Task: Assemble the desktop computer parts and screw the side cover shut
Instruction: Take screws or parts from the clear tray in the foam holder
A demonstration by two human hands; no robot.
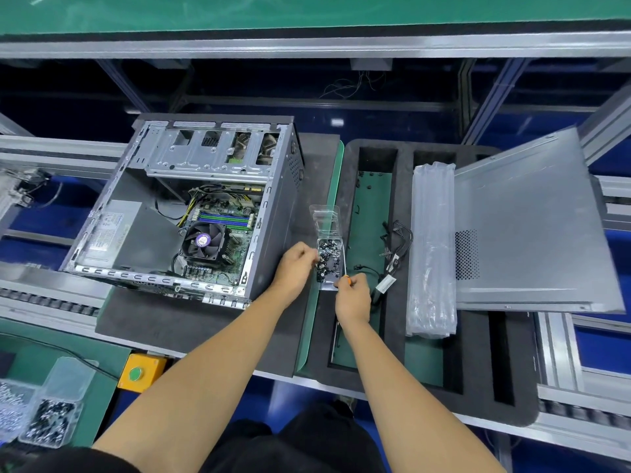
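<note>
Risk first: the small clear plastic box of dark screws [328, 259] sits on the seam between the two black foam trays, lid flipped up; a nudge from either hand could likely tip it and spill screws into the green-floored tray slot or down the gap. A picked screw could also drop into the open grey metal computer case [191, 213] lying on its side on the left foam pad [191, 322], onto the motherboard with black fan [204, 241].

Left hand [294, 268]: fingers curled, tips at the box's left edge, seemingly pinching or picking at screws; exact contact too small to tell. Right hand [353, 297]: fingers closed round a thin screwdriver with orange handle [345, 273], shaft pointing up beside the box's right edge.

Grey metal side cover [532, 230] lies off the case, resting tilted on the right foam tray [478, 353], beside a clear plastic bag bundle [432, 247]. Loose black cables [392, 247] lie in the tray slot. Cover not yet fitted.
</note>
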